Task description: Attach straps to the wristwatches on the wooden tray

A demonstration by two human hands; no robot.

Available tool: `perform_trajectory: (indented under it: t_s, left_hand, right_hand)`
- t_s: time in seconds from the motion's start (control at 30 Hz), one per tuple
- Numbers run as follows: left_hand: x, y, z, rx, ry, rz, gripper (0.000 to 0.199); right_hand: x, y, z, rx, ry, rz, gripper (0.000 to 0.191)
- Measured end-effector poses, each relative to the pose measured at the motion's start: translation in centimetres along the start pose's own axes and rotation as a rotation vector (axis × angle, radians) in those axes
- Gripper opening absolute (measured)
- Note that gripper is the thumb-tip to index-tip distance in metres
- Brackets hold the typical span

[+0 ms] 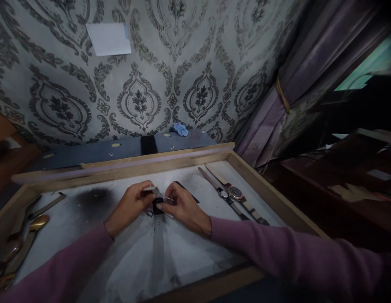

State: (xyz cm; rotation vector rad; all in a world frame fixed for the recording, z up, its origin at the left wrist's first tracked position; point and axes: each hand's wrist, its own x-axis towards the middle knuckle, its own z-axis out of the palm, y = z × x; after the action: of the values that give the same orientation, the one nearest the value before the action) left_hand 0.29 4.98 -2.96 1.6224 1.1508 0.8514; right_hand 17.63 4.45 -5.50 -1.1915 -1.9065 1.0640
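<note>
Near the middle of a wood-framed tray (252, 174), both hands meet at a small dark watch (158, 206) whose grey strap runs toward me. My left hand (132, 206) pinches a thin pale piece (150, 190) just above the watch's left side. My right hand (185, 208) has its fingers closed at the watch's right edge, with a thin light item between the fingertips, too small to name. A small dark loop (149, 213) lies beside the watch. Behind my right hand a flat black object (190, 194) is partly hidden.
Two watches (235, 192) (223, 194) lie at the tray's right; several more, one with a gold case (39, 222), are at the left. Behind the tray are a black rectangular object (148, 145) and a crumpled blue cloth (180, 129). A purple curtain (264, 113) hangs at right.
</note>
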Motion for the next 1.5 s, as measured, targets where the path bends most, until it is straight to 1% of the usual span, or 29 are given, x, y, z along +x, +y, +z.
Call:
perform_trajectory:
  t_s: [0.13,0.27,0.33,0.4,0.47,0.53,0.67,0.77,0.8,0.87,0.93,1.03,1.13,1.23,1.33,1.5]
  left_hand:
    - [-0.6,1.2,0.3,-0.006,0.07,0.023,0.014]
    - [-1.1,2.3,0.9,-0.016,0.179,0.122,0.017]
    - [-1.4,2.6,1.2,-0.042,0.216,0.114,0.017]
    - [-1.6,2.7,1.4,-0.074,0.233,0.069,0.017]
    - [-1.6,2.6,1.3,-0.119,0.22,0.027,0.016]
    - [-1.4,2.7,1.1,-0.138,0.175,0.02,0.014]
    - [-1.2,3.2,0.4,-0.024,0.086,0.055,0.01]
    - [-1.6,3.9,0.4,0.031,0.008,0.071,0.015]
    - [-1.8,4.2,0.5,0.038,0.006,0.083,0.02]
    - [-2.2,4.6,0.7,0.028,0.04,0.1,0.028]
    - [-2.5,4.8,0.9,-0.028,0.073,0.099,0.029]
    - [-2.7,5.0,1.1,-0.166,0.089,0.024,0.03]
    - [-2.7,5.1,1.0,-0.282,0.076,-0.055,0.03]
    - [-2.8,5.4,1.0,-0.373,0.048,-0.105,0.028]
    - [-2.8,5.7,1.0,-0.447,0.045,-0.152,0.027]
    - [-2.9,6.0,1.1,-0.49,0.045,-0.175,0.024]
  right_hand:
    - [0.1,-0.4,-0.3,0.258,-0.136,0.065,0.023]
    - [-0.2,-1.0,-0.7,0.308,-0.19,0.065,0.035]
    - [-0.3,-1.2,-0.8,0.323,-0.211,0.051,0.035]
    - [-0.4,-1.3,-1.0,0.325,-0.225,0.027,0.033]
    - [-0.4,-1.3,-1.2,0.315,-0.227,0.007,0.031]
    - [-0.5,-1.3,-1.4,0.304,-0.227,-0.006,0.032]
    - [-0.8,-1.5,-1.7,0.302,-0.241,-0.013,0.036]
    - [-1.1,-2.0,-1.9,0.298,-0.282,-0.036,0.034]
    - [-1.2,-2.2,-1.9,0.291,-0.292,-0.058,0.033]
    - [-1.4,-2.6,-2.1,0.266,-0.294,-0.13,0.032]
    - [-1.6,-3.0,-2.3,0.237,-0.279,-0.199,0.031]
    - [-1.9,-3.4,-2.6,0.211,-0.268,-0.239,0.029]
    - [-2.0,-3.4,-2.7,0.251,-0.281,-0.223,0.028]
    - [-2.0,-3.4,-2.8,0.374,-0.343,-0.177,0.03]
    - [-2.0,-3.7,-3.0,0.487,-0.404,-0.136,0.034]
    - [-2.1,-4.5,-3.3,0.55,-0.426,-0.11,0.041]
